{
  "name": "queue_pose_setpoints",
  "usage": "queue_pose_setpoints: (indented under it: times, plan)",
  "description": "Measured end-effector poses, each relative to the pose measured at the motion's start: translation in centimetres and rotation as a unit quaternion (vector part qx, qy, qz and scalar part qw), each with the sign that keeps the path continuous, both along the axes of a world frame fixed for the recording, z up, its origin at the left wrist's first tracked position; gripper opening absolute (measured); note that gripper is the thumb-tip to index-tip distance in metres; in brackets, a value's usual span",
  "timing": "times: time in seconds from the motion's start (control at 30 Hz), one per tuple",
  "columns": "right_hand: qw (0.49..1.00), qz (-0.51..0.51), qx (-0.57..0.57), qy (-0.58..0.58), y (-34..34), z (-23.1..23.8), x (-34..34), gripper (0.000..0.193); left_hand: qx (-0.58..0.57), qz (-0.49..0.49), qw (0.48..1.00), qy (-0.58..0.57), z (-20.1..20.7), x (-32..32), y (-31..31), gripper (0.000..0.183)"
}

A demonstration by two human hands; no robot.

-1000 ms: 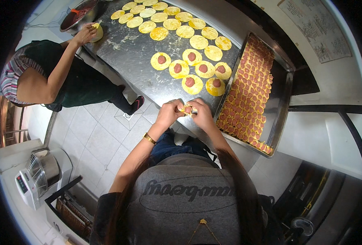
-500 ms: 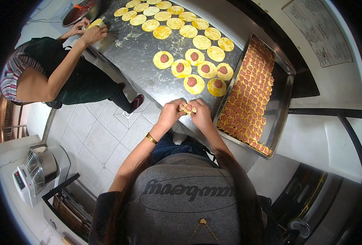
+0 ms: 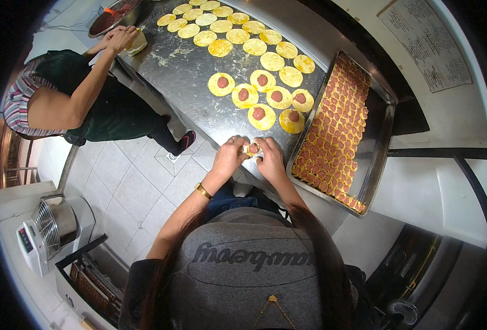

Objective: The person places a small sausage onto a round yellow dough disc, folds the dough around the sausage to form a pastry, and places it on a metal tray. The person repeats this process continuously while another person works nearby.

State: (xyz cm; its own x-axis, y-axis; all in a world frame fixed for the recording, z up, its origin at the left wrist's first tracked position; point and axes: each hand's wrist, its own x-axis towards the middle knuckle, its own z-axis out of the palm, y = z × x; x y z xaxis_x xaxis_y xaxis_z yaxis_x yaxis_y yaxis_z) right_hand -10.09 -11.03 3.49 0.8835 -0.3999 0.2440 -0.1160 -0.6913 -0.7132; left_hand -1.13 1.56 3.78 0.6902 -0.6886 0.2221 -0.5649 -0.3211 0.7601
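Between my two hands, at the table's near edge, is a small dumpling with yellow dough gathered around a reddish meat filling. My left hand grips it from the left with fingers bent. On its other side my right hand pinches the dough with thumb and fingers. Just beyond lie several flat yellow dough rounds, each with a ball of meat filling on top. Farther up the table are rows of bare dough rounds. To my right, a metal tray carries tightly packed rows of open-topped dumplings.
Flour dusts the steel table. At the far left a co-worker holds a stack of yellow dough by a bowl of filling. A mixer stands at lower left. A paper sheet hangs on the right.
My fingers have shifted around the dumpling, and my right hand's fingers have spread slightly. The co-worker's hands have moved closer together, with the dough stack lower. The view has shifted a little.
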Motion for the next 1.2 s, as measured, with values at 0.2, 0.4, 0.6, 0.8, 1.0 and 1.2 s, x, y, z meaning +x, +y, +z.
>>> queue_pose_setpoints:
  times: [0.2, 0.4, 0.6, 0.8, 1.0, 1.2]
  plan:
    - [0.998, 0.032, 0.054, 0.026, -0.5, -1.1, -0.1, 0.042, 0.029, -0.019, 0.993, 0.110, 0.4, 0.1, -0.1, 0.022]
    - [0.999, 0.005, 0.030, 0.022, 0.2, -0.5, -0.1, 0.038, 0.033, -0.005, 0.986, 0.161, -1.5, 0.2, 0.4, 0.020]
    - [0.999, 0.023, 0.033, 0.027, 0.4, -0.4, 0.4, 0.033, 0.048, -0.034, 0.985, 0.164, -0.5, 0.8, 0.7, 0.020]
    - [0.990, -0.029, 0.137, -0.029, -2.0, 0.5, -1.7, 0.036, 0.045, 0.052, 0.986, 0.153, -0.1, 5.2, -0.2, 0.018]
    - [0.958, -0.217, 0.153, -0.110, -13.7, 2.6, -10.0, 0.037, 0.071, 0.194, 0.978, -0.001, -4.0, 10.9, -4.0, 0.024]
    - [0.933, -0.358, 0.020, 0.002, -27.9, -0.8, -20.1, 0.036, 0.162, 0.226, 0.961, -0.006, -2.7, 9.9, -6.7, 0.025]
